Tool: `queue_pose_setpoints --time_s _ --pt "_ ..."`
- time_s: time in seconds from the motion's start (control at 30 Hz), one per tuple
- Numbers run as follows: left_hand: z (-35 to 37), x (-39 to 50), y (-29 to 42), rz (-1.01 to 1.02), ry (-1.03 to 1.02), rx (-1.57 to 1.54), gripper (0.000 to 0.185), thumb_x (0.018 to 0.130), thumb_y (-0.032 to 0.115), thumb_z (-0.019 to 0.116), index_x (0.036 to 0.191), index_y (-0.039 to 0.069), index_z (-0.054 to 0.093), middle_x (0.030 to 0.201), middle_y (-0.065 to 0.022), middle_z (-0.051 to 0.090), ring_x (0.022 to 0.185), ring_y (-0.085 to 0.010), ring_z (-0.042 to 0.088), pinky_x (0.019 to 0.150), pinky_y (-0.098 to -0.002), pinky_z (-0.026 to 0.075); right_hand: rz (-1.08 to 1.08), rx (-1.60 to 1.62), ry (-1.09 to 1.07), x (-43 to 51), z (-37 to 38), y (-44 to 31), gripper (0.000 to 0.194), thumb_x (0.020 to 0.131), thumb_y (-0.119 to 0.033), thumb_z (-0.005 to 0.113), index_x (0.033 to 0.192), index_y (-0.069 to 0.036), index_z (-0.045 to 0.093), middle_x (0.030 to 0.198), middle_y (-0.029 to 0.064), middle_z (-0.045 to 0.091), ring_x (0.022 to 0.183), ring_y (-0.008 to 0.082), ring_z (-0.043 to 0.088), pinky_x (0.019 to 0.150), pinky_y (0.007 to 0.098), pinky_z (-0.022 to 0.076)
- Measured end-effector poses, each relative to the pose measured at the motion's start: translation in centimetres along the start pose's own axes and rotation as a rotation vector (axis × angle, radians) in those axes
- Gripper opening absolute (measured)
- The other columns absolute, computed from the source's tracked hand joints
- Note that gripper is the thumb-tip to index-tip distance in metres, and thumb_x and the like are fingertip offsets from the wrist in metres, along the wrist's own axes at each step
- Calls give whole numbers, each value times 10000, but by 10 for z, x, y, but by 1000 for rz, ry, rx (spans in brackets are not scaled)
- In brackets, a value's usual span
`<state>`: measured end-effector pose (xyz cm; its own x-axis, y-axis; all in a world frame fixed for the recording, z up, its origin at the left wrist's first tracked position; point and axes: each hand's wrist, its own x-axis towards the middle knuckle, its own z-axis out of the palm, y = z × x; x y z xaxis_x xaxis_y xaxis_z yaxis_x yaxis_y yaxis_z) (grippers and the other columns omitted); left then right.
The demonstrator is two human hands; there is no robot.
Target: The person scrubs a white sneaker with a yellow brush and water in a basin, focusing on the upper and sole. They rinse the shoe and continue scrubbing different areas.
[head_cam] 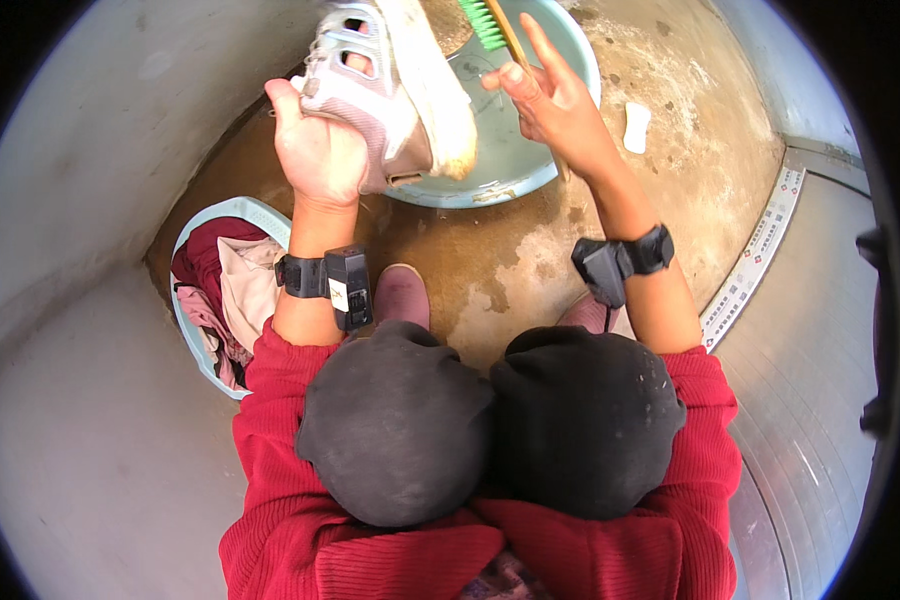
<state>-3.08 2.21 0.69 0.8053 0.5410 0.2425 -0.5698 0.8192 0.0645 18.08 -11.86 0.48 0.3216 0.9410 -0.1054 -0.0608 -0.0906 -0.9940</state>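
Note:
My left hand holds up a grey and white sneaker, its heel towards me and its pale sole turned to the right. Some fingers show through the openings in its upper. To the right, my right hand grips a wooden-handled brush with green bristles, the index finger raised off it. The bristles face left, apart from the shoe. Beneath both is a light blue basin with water in it. Part of the brush and the shoe's toe run past the top edge of the view.
A white bar of soap lies on the wet concrete floor right of the basin. At the left, a light blue basket holds red, pink and cream clothes beside the wall. A metal panel stands at the right.

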Motion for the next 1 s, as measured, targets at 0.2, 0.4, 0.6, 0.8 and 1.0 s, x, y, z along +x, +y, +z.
queue_pose_setpoints --time_s 0.2,0.4,0.6,0.8,1.0 --pt "5 8 -38 -148 -11 -15 758 1029 571 230 1463 -42 334 1470 -170 441 1346 -300 429 1154 -451 299 177 226 -141 6 -6 14 442 905 -401 663 1172 -69 544 736 -41 575 545 11 451 486 166 362" --pt "15 10 -42 -235 73 33 714 1030 548 305 1469 -14 336 1470 -141 439 1351 -274 424 1154 -429 299 83 177 35 15 6 16 368 849 -355 727 1043 -68 601 675 -74 514 489 6 416 442 168 337" --pt "39 0 -27 -425 337 1400 420 976 390 595 1063 -20 633 897 13 613 787 -69 527 667 -239 421 125 266 82 28 5 13 330 837 -311 751 1010 -84 586 683 -80 523 476 -8 393 417 165 306" --pt "44 1 -16 -600 193 1714 389 918 360 696 746 21 613 651 36 519 603 -46 450 521 -243 366 89 254 80 26 7 5 327 855 -304 732 1053 -100 571 695 -83 529 489 -20 397 424 155 298" --pt "39 0 -15 -609 174 1783 468 928 350 690 607 63 510 558 56 434 530 -42 375 464 -251 298 104 280 -9 32 6 -11 343 909 -183 633 1209 -31 563 850 33 603 611 91 527 534 232 445"
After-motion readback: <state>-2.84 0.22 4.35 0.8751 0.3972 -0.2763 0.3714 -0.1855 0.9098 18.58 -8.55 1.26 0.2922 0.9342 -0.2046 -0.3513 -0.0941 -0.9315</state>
